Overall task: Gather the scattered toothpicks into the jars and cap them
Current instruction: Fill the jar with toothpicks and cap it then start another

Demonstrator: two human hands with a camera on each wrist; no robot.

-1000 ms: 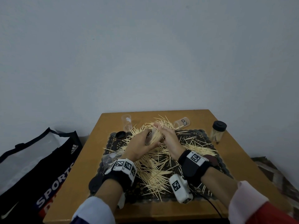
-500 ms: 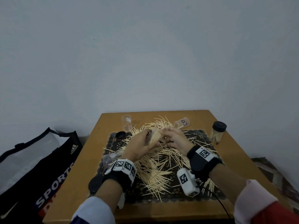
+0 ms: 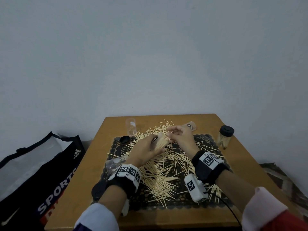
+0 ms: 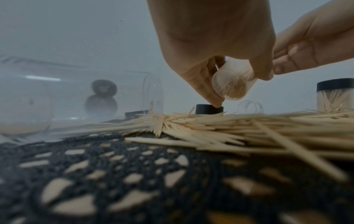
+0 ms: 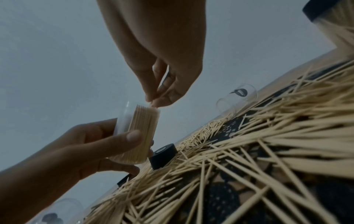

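My left hand grips a clear jar packed with toothpicks, tilted above the mat; the same jar shows in the right wrist view and the jar from its base in the left wrist view. My right hand pinches a toothpick at the jar's open mouth. Loose toothpicks lie scattered over the black lace mat. A black cap lies on the mat just below the held jar.
A capped jar with toothpicks stands at the right edge. An empty jar stands at the back left, another jar lies at the back, a third jar lies at the left. A second black cap lies nearby. A sports bag sits left of the table.
My right hand has shifted right and lifted from against the jar, and its fingertips now pinch a toothpick at the jar's mouth. The left hand has kept the jar in place.
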